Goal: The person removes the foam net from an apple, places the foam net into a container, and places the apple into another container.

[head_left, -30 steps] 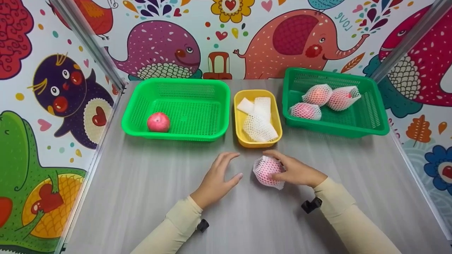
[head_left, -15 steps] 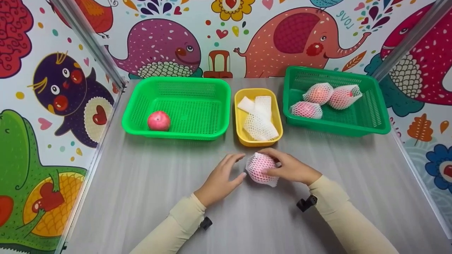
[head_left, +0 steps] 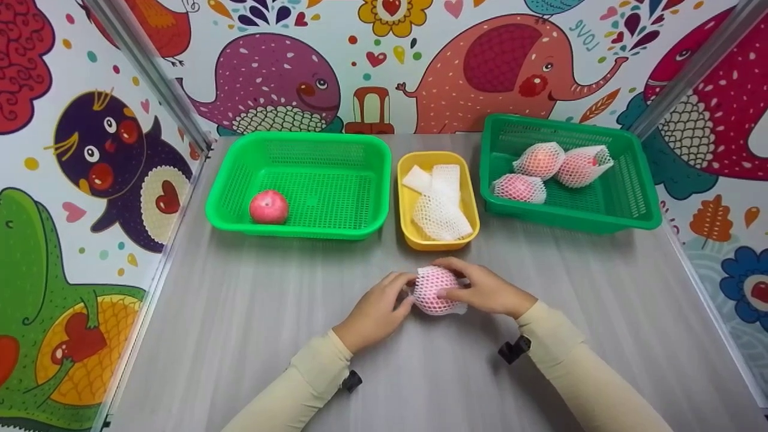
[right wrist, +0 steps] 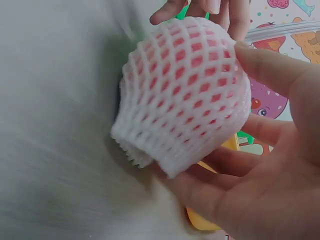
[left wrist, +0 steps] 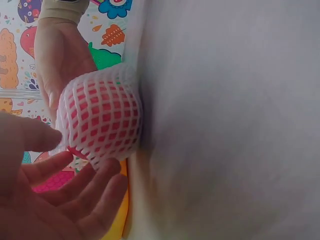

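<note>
A pinkish-red apple in a white foam net (head_left: 437,291) is at the table's middle. My right hand (head_left: 489,288) holds it from the right, thumb on the near side and fingers round the far side. From the left, my left hand (head_left: 375,309) meets it with loosely bent fingers; in the left wrist view its fingertips (left wrist: 112,167) are right at the net's edge. The net's frilled open end (right wrist: 137,150) shows in the right wrist view. Another apple (head_left: 269,207), bare, lies in the bright green basket (head_left: 300,234).
Behind the hands, a yellow tray (head_left: 439,245) contains white foam nets (head_left: 443,216). To its right, a dark green basket (head_left: 570,219) has three net-wrapped apples (head_left: 540,161) inside. Metal posts (head_left: 690,69) and printed wall panels bound the table (head_left: 252,312).
My right hand has brought the wrapped apple leftward across the table's middle. My left hand has come slightly right, and its fingers now reach the net.
</note>
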Motion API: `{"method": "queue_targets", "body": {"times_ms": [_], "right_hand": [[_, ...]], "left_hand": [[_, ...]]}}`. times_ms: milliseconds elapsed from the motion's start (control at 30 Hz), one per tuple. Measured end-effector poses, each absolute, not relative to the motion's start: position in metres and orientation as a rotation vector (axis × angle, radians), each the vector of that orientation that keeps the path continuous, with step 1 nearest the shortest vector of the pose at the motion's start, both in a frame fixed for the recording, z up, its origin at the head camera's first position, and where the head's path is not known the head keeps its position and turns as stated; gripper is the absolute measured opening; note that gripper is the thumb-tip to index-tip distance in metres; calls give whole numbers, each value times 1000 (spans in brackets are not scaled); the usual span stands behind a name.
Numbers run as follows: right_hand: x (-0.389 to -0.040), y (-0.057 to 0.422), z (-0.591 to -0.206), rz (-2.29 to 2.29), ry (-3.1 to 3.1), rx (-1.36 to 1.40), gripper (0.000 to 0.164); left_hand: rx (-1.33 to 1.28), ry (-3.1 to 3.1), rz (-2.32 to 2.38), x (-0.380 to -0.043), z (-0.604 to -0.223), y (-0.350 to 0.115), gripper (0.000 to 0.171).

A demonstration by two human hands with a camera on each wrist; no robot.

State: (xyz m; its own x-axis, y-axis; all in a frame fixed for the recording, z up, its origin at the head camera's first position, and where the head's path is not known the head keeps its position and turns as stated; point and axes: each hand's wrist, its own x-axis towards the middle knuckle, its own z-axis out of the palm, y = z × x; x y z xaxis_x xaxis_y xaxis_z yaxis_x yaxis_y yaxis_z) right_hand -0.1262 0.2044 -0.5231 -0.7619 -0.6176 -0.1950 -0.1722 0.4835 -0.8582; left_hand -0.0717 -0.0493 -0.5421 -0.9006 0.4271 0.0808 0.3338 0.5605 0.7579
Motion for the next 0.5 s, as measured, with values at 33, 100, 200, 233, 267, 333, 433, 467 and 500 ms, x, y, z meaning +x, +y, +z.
{"method": "queue_targets", "body": {"times_ms": [33, 100, 200, 233, 267, 333, 433, 467, 500], "right_hand": [[-125, 204, -523, -1206, 2251, -665, 67], [-124, 204, -524, -1169, 2256, -701, 77], [-123, 202, -526, -1113, 2280, -767, 92], [-123, 202, -526, -1098, 2292, -794, 95], [-123, 201, -527, -1089, 2302, -824, 97], [-124, 200, -529, -1075, 2327, -867, 99], [-124, 200, -529, -1069, 2342, -874, 97], [-124, 199, -529, -1075, 2340, -876, 97], [-124, 199, -529, -1077, 2339, -872, 97]], "left_hand": [[644, 2681, 1247, -72, -542, -49, 41], [629, 2696, 1214, -73, -542, -49, 41], [620, 2716, 1173, -74, -543, -49, 40], [618, 2724, 1155, -74, -544, -49, 40], [617, 2734, 1136, -75, -544, -49, 40], [624, 2747, 1103, -75, -545, -49, 42], [650, 2753, 1074, -77, -546, -48, 49], [659, 2752, 1068, -77, -546, -48, 52], [665, 2745, 1065, -77, -547, -48, 56]]}}
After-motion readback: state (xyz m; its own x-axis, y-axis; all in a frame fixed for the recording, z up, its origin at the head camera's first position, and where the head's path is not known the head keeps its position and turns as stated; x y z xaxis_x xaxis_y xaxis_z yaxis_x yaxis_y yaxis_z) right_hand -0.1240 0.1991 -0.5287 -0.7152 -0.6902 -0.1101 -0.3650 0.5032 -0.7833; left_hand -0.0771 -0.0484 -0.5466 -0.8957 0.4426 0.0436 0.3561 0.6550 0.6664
